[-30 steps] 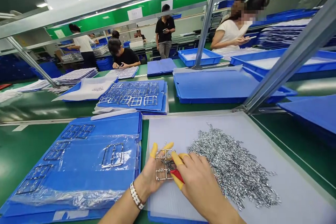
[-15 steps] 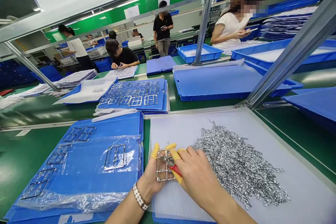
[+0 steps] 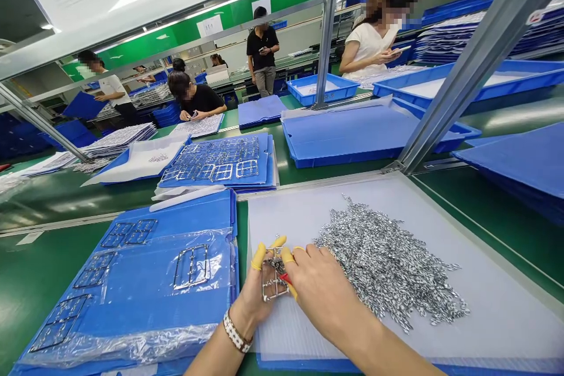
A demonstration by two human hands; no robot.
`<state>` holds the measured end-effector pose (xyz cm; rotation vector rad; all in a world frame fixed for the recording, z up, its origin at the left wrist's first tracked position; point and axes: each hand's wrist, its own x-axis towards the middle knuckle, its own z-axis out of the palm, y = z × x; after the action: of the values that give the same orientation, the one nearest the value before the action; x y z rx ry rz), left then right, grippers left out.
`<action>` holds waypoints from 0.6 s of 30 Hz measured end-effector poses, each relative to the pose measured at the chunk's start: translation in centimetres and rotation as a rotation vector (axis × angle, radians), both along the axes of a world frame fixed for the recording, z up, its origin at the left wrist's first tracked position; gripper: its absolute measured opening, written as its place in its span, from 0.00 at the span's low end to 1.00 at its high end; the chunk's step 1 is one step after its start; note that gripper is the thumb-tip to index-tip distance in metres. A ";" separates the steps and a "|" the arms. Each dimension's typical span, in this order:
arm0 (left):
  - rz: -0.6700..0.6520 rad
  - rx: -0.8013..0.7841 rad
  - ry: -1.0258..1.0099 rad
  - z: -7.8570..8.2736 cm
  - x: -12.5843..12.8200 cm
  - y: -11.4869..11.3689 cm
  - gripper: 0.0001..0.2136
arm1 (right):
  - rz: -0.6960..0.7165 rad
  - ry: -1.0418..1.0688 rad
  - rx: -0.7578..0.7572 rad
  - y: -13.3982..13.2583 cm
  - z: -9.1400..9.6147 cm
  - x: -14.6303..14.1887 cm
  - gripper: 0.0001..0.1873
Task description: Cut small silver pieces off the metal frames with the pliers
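A shiny chromed sprue frame (image 3: 264, 292) is gripped by my left hand (image 3: 253, 291), whose fingertips wear yellow finger cots. My right hand (image 3: 321, 288), also in yellow cots, is closed around red-handled nippers (image 3: 284, 277). The nippers' metal jaws lie over the upper part of the frame; whether they touch a part I cannot make out. Just right of my hands a large heap of small silvery parts (image 3: 388, 258) lies on a white sheet (image 3: 299, 211). On the left, several more sprue frames (image 3: 191, 266) rest on blue sheets (image 3: 163, 311) partly covered by clear plastic film.
Beyond the bench edge, a blue stack (image 3: 262, 179) carries rows of chromed frames. A blue tray (image 3: 348, 129) stands behind the heap. A slanted metal post (image 3: 467, 70) rises at the right. Several people work or stand across the benches.
The view has shifted slightly. The nippers have moved a little within the frame, and my right hand covers more of them. Across the room, a person at far left now holds a blue sheet.
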<state>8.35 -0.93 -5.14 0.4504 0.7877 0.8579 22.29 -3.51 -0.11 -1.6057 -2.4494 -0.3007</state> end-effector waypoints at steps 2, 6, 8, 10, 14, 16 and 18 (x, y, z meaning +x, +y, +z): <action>-0.017 -0.012 -0.049 0.1 -0.1 0.1 0.28 | -0.020 0.010 0.013 -0.3 0.1 0.2 0.13; -0.069 -0.064 -0.199 0.1 -0.3 0.6 0.30 | -0.039 0.052 0.048 -1.0 -0.2 0.5 0.18; -0.075 -0.082 -0.252 0.1 -0.3 0.7 0.31 | -0.017 0.059 0.039 -1.4 -0.5 0.2 0.17; -0.064 -0.082 -0.277 0.1 -0.3 0.7 0.31 | 0.003 0.061 0.018 -1.6 -0.8 -0.1 0.12; -0.058 -0.061 -0.279 0.4 -0.1 0.6 0.31 | 0.016 0.078 -0.004 -1.6 -1.2 -0.6 0.07; -0.051 -0.059 -0.269 0.5 -0.1 0.5 0.30 | 0.013 0.079 -0.012 -1.5 -1.2 -0.7 0.08; -0.041 -0.065 -0.262 0.7 -0.2 0.5 0.30 | 0.018 0.076 -0.022 -1.4 -1.1 -0.7 0.08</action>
<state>8.20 -0.41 -4.46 0.2886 0.5616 0.8312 21.63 -4.91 -1.26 -1.5729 -2.4170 -0.2065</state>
